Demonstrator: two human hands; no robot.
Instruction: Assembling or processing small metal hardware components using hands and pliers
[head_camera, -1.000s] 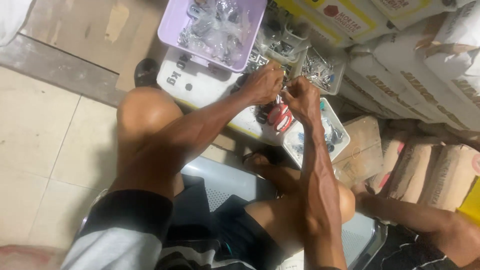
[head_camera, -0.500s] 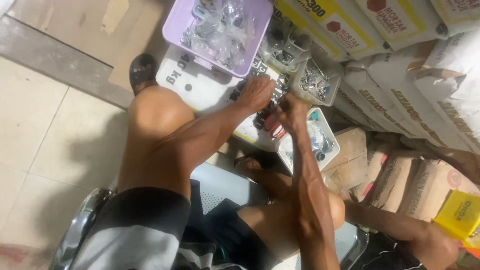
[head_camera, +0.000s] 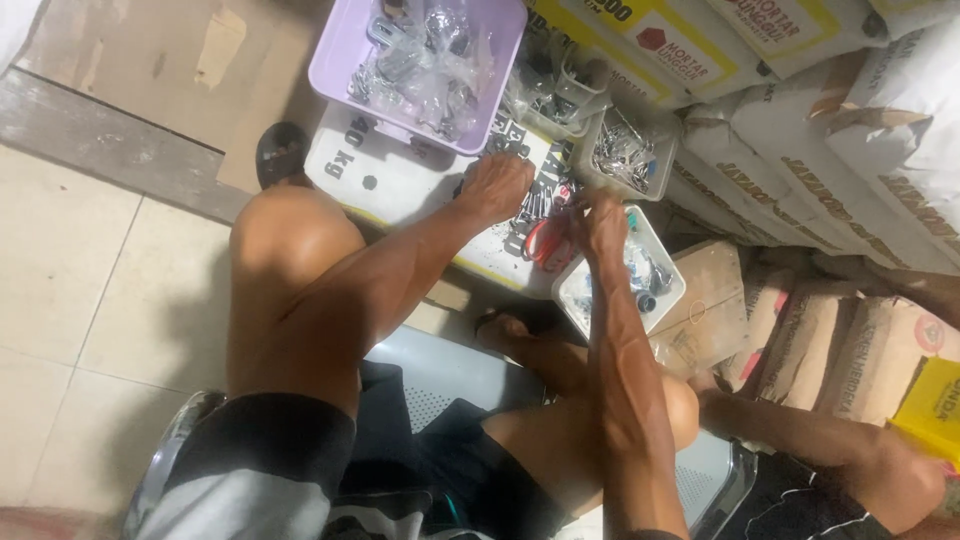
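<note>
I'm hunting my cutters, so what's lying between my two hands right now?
In the head view, small metal parts and red-handled pliers lie on the white sack between the left hand and right hand.

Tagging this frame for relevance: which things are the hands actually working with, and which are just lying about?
In use:
left hand and right hand, over small metal parts on the white sack
red-handled pliers beside them

Lying about:
purple basket
clear tub of metal clips
white tray
stacked sacks

The hands work in a tight pocket, hemmed by the lilac basket (head_camera: 340, 60) ahead and clear tubs (head_camera: 630, 150) beside stacked sacks (head_camera: 800, 190) rightward. Open tiled floor (head_camera: 90, 300) lies left of the raised knee (head_camera: 285, 235).
</note>
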